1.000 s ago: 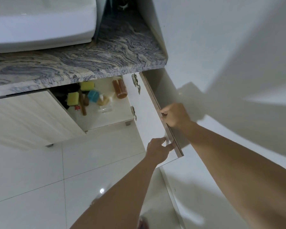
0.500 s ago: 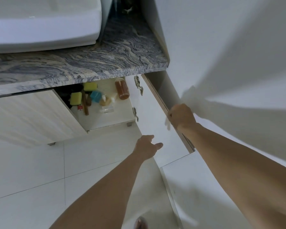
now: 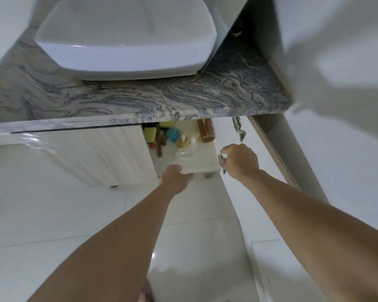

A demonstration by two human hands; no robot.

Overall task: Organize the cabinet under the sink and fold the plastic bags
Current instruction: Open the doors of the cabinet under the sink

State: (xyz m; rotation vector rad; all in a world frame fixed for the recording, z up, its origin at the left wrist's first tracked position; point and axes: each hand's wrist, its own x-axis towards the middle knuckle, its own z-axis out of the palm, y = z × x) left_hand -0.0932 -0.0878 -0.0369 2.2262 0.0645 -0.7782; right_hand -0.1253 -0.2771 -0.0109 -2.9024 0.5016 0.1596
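The cabinet under the sink has its right half open, with its pale floor panel (image 3: 196,164) showing. Its right door (image 3: 271,149) is swung wide open. Inside stand yellow sponges (image 3: 151,135), a blue item (image 3: 172,135), an amber bottle (image 3: 205,129), a brown stick (image 3: 159,142) and small pump bottles (image 3: 182,141). My left hand (image 3: 175,177) is at the floor panel's front edge, fingers loosely curled, holding nothing. My right hand (image 3: 240,162) hovers by the lower hinge (image 3: 222,163), also holding nothing. I see no plastic bags.
The left cabinet door (image 3: 85,155) is closed. A white basin (image 3: 127,44) sits on the grey marbled counter (image 3: 183,94) above. Glossy white floor tiles (image 3: 52,214) lie in front. A white wall (image 3: 347,149) stands close on the right.
Both hands have let go of the right door, which has swung fully open. They have moved left to the cabinet opening. My view has tilted up, showing more of the basin.
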